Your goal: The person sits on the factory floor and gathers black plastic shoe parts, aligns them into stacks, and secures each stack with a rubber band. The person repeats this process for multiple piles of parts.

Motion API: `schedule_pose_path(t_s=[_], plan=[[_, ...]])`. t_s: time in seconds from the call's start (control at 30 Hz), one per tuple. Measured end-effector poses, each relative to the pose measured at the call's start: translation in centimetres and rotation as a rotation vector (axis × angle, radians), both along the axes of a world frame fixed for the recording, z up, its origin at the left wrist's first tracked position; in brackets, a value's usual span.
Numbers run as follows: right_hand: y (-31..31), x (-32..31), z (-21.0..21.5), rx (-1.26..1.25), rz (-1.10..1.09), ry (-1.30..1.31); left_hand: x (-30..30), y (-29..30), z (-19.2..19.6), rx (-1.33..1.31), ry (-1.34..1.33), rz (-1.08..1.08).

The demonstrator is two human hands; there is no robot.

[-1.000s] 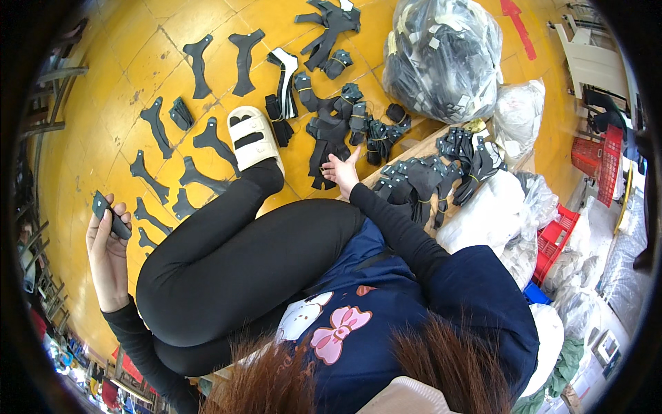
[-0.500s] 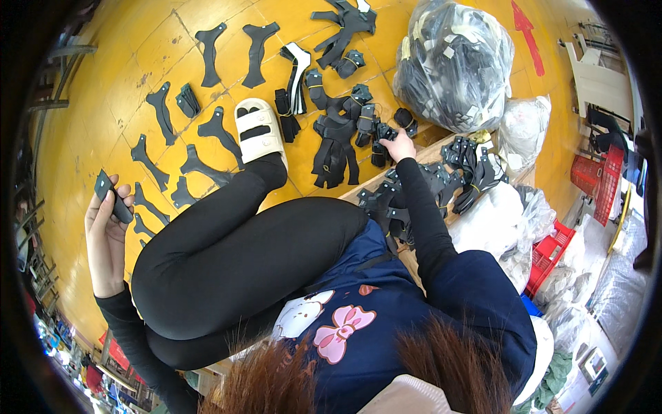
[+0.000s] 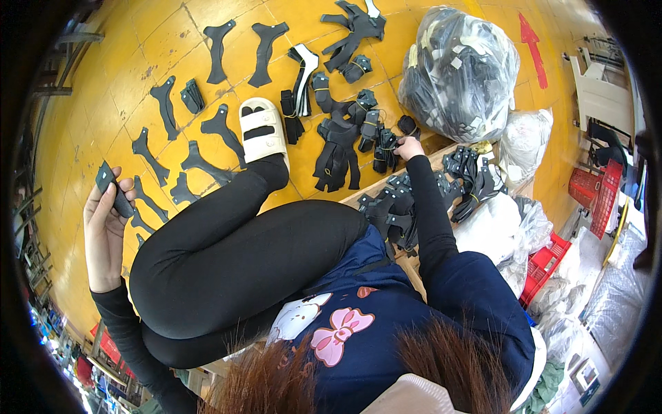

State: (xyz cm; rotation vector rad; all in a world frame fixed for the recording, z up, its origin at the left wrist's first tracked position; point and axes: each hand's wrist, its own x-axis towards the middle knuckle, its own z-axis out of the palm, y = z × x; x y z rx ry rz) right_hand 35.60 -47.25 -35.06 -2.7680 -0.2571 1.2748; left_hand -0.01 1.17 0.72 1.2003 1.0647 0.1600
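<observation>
Head view shows you sitting on the yellow floor [image 3: 89, 76] with one leg in black trousers stretched toward the far side, and a cream sandal [image 3: 262, 130] on the foot. Your left hand [image 3: 103, 228] is raised at the left of the scene, well apart from the piles. Its fingers [image 3: 124, 188] are curled around a small black cut piece [image 3: 114, 188], which stands up between the thumb and the other fingers. Your right hand [image 3: 409, 147] is stretched to the far side, at the near right edge of a heap of black pieces [image 3: 345, 138] on the floor. Its fingers are bent down onto the pieces there, but you cannot tell from this view if they really grip one or only touch them.

Just to the right of your right forearm, another pile of black pieces [image 3: 469, 176] lies on a low wooden board [image 3: 386, 185]. Many single black shaped pieces [image 3: 214, 127] are laid out in rows on the floor at the far left. A big clear plastic bag [image 3: 458, 72] full of dark parts stands at the far right, and a red crate [image 3: 596, 190] is further to the right.
</observation>
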Motion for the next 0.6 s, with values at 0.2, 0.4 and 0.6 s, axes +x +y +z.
schedule_pose_path(t_s=[0.2, 0.4, 0.6], plan=[[2.3, -1.8, 2.4, -0.014, 0.025, -0.129, -0.2, 0.1, -0.1, -0.012, -0.003, 0.009], [3.0, 2.2, 3.7, 0.024, 0.059, -0.104, 0.0, 0.0, 0.1, -0.002, -0.012, 0.016], [2.6, 0.9, 2.2, 0.155, -0.009, -0.480, 0.1, 0.3, 0.0, -0.007, -0.011, 0.004]])
